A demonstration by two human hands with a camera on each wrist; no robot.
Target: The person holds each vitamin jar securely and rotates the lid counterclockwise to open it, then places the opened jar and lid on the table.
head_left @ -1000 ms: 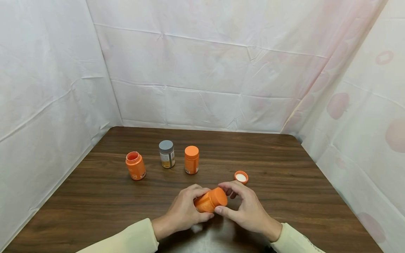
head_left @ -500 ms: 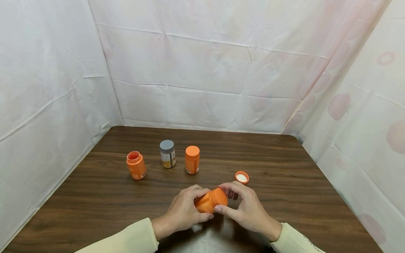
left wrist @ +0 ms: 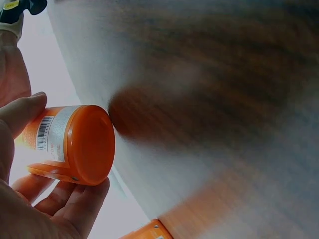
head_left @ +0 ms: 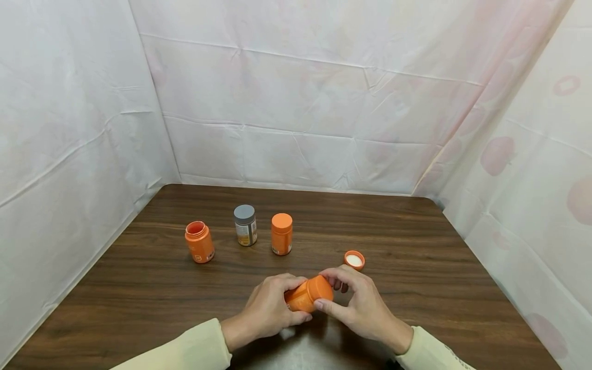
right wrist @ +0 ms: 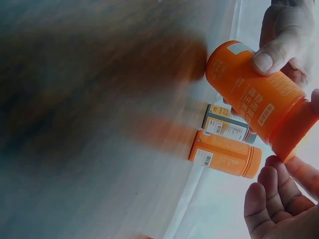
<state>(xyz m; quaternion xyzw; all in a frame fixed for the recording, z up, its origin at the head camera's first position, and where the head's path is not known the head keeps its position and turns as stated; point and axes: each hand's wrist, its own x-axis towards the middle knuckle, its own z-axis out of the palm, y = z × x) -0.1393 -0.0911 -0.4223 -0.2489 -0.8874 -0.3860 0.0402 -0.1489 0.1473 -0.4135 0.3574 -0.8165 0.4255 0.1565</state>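
My left hand [head_left: 268, 307] grips the body of an orange pill bottle [head_left: 299, 297], which tilts with its capped end toward the right. The thumb and fingers of my right hand [head_left: 363, 309] pinch the bottle's orange cap [head_left: 321, 288], which sits on the neck. In the left wrist view, the bottle's round base [left wrist: 93, 144] faces the camera, its lower edge right at the tabletop. The right wrist view shows pale printing along the bottle body [right wrist: 251, 92], with the left thumb laid across it.
Beyond the hands on the dark wood table [head_left: 416, 246] stand an uncapped orange bottle [head_left: 200, 246], a grey-capped bottle [head_left: 245, 228] and another capped orange bottle [head_left: 281, 237]. A loose orange cap [head_left: 354, 260] lies inside-up past my right hand. Pale cloth [head_left: 296, 103] hangs behind.
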